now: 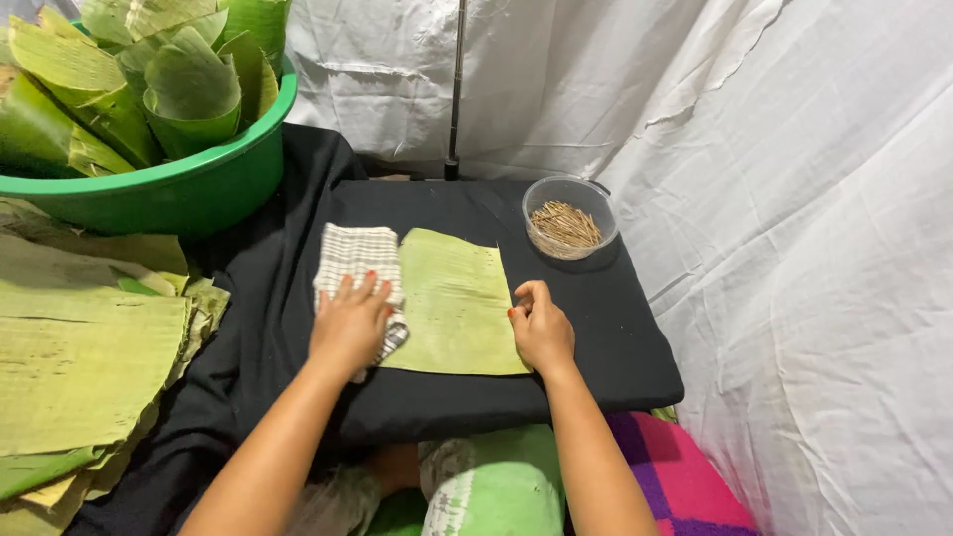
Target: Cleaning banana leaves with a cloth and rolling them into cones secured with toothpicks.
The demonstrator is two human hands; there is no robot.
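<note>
A rectangular piece of green banana leaf (457, 298) lies flat on a black cloth-covered board (615, 337). My left hand (349, 323) presses flat on a white checked cloth (357, 260) that overlaps the leaf's left edge. At the leaf's right edge rests my right hand (541, 326), its fingers curled and its fingertips touching the leaf.
A clear plastic tub of thin wooden sticks (568, 218) stands at the board's far right. A green basin (189, 184) full of folded leaf cones sits at the far left. A stack of flat leaves (79, 347) lies left. White sheeting (794, 199) hangs behind and right.
</note>
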